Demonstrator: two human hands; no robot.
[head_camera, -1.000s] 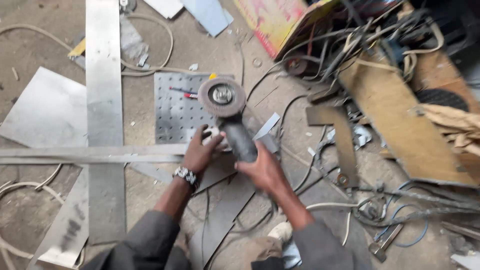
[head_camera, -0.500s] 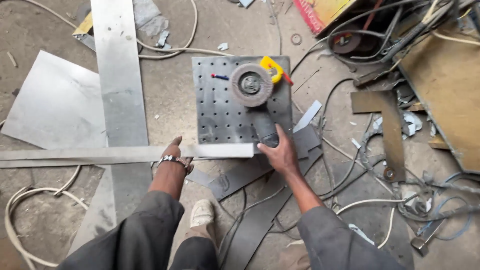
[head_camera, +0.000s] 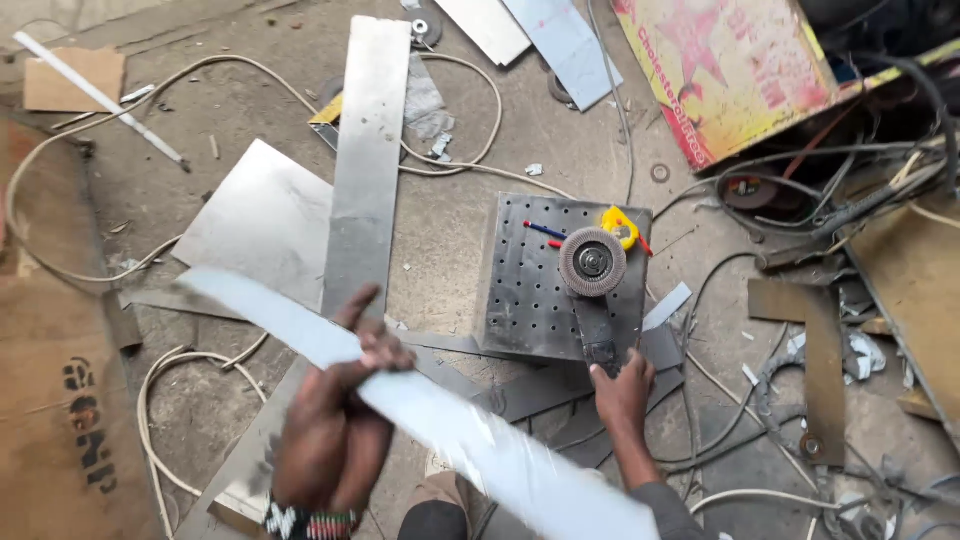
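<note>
A long, pale metal strip (head_camera: 430, 410), blurred, is held raised above the floor (head_camera: 460, 230) by the left hand (head_camera: 335, 420), its fingers (head_camera: 385, 345) wrapped around the strip near its middle; the strip runs diagonally from the upper left down to the lower right edge of the view. A beaded wristband (head_camera: 310, 522) is worn on that wrist. The right hand (head_camera: 622, 385) is closed on the dark handle of an angle grinder (head_camera: 594, 300), fingers clamped around it. The grinder is laid on a perforated steel plate (head_camera: 530, 290) on the floor, its round flap disc (head_camera: 592, 262) facing up, just beside a yellow tape measure (head_camera: 622, 225). Flat metal sheets (head_camera: 262, 225), a tall upright strip (head_camera: 362, 160), pale cables (head_camera: 470, 165) and dark cords (head_camera: 800, 190) are scattered around.
</note>
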